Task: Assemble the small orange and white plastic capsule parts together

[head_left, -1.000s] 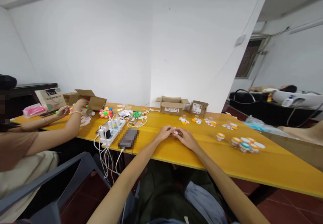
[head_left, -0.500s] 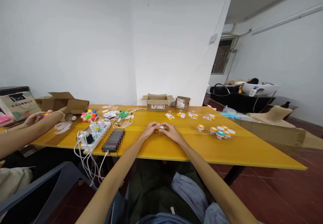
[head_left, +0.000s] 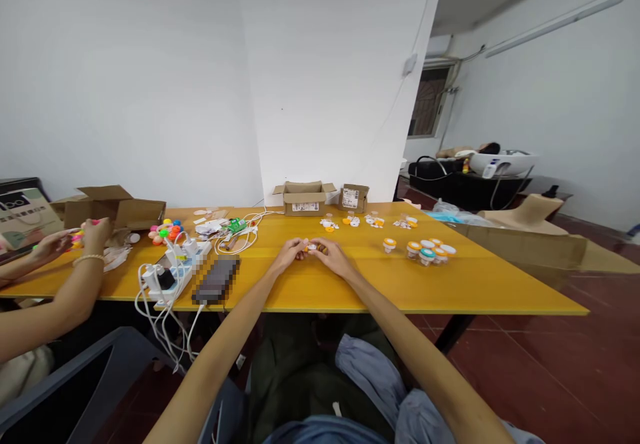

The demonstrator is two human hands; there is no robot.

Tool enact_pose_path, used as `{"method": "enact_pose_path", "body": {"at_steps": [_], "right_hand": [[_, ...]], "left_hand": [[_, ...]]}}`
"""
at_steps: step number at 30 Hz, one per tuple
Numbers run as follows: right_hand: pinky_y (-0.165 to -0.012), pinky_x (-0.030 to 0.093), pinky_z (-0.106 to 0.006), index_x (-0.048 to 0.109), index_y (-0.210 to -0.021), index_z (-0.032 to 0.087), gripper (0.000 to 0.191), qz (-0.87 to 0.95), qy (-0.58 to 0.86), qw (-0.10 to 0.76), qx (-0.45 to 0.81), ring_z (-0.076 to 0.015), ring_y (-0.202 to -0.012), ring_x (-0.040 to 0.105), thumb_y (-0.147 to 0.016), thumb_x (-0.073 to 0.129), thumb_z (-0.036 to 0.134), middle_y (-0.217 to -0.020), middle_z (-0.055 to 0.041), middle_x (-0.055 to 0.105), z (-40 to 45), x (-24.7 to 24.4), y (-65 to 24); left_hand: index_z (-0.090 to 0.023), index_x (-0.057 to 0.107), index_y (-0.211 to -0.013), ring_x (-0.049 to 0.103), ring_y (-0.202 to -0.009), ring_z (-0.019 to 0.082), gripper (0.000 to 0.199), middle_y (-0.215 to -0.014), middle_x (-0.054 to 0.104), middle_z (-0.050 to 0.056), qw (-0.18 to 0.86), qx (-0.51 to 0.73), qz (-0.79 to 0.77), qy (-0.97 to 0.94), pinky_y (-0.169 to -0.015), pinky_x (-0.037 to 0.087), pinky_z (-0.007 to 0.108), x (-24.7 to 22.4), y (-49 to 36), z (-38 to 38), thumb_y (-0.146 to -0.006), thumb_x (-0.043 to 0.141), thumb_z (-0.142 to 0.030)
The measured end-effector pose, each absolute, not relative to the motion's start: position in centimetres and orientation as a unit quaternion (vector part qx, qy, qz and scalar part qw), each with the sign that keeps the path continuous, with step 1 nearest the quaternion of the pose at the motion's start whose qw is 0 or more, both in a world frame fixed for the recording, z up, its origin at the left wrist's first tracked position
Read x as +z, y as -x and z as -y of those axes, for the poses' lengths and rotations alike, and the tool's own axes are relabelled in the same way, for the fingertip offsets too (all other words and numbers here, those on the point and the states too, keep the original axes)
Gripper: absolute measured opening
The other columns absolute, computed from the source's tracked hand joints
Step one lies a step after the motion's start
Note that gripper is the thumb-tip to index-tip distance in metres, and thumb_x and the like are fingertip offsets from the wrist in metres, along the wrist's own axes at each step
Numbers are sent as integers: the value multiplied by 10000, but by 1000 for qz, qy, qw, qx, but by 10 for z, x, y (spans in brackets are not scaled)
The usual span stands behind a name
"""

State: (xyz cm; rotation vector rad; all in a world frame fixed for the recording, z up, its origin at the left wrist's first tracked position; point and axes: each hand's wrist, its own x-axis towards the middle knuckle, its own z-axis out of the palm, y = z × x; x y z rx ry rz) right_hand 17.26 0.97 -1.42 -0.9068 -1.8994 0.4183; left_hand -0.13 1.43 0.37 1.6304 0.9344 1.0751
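My left hand [head_left: 291, 255] and my right hand [head_left: 331, 256] meet over the middle of the yellow table [head_left: 310, 291], fingers closed round a small white and orange piece [head_left: 312, 248] between them. Its exact shape is mostly hidden by the fingers. To the right, one small clear jar with an orange lid [head_left: 389, 245] stands apart from a cluster of similar jars with orange, white and teal lids [head_left: 427, 255]. Behind my hands, small piles of white and orange parts [head_left: 351, 221] lie in a row.
Open cardboard box [head_left: 304, 201] and smaller box [head_left: 354, 199] stand by the wall. At left are a power strip [head_left: 187, 271] with cables, a dark phone [head_left: 217, 281], green packet [head_left: 234, 225], and colourful balls [head_left: 167, 232]. Another person's hands [head_left: 95, 234] hold colourful pieces at far left.
The view has shifted slightly, so the table items appear further left. My hands stay together round the small piece. The other person's hands have changed pose, one now raised near the open box.
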Motion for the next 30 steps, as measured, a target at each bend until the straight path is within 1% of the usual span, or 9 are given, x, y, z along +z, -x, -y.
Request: {"method": "enact_pose_path", "body": {"at_steps": [6,11,17,21,25,30], "right_hand": [[-790,520,-340,711,-1010,276,191,789,372,471,131,-221,-855,646,-847,614,296,-927,-40,714,-8,-14,-175],[-794,509,-330,702,-1057,292,220,800,366,465,94,-222,-904,633,-875,586,246,-1000,-52,697,-2,-12,-175],[-750,491,-300,691,-1051,273,192,806,361,465,64,-198,-828,619,-882,606,241,-950,-42,679,1,-13,-174],[-737,486,-295,697,-1012,260,149,799,376,465,58,-194,-808,625,-880,629,273,-933,-44,684,1,-13,-172],[-716,479,-290,702,-949,252,117,793,397,460,54,-197,-796,636,-880,629,312,-897,-43,697,1,-13,-171],[-703,463,-282,695,-871,235,139,786,416,453,62,-191,-760,638,-898,591,322,-840,-39,712,0,-13,-170]], "left_hand": [[-180,611,-696,543,-540,117,504,-561,590,-12,474,437,-385,-660,-576,412,252,6,1,-12,-733,645,-681],[-178,598,-669,516,-507,109,532,-527,572,-17,473,431,-387,-665,-562,400,249,9,0,-9,-753,603,-704],[-169,619,-674,507,-488,109,568,-497,558,-18,467,423,-395,-668,-552,397,248,10,-1,-9,-768,565,-726],[-168,634,-696,504,-493,108,558,-504,554,-22,469,423,-394,-667,-544,383,248,9,0,-11,-757,586,-721],[-166,646,-725,532,-532,117,533,-542,574,-15,476,425,-386,-667,-556,385,249,6,2,-13,-753,614,-698],[-164,639,-721,555,-549,116,504,-574,597,-13,483,426,-370,-670,-571,407,245,4,2,-14,-743,652,-668]]}}
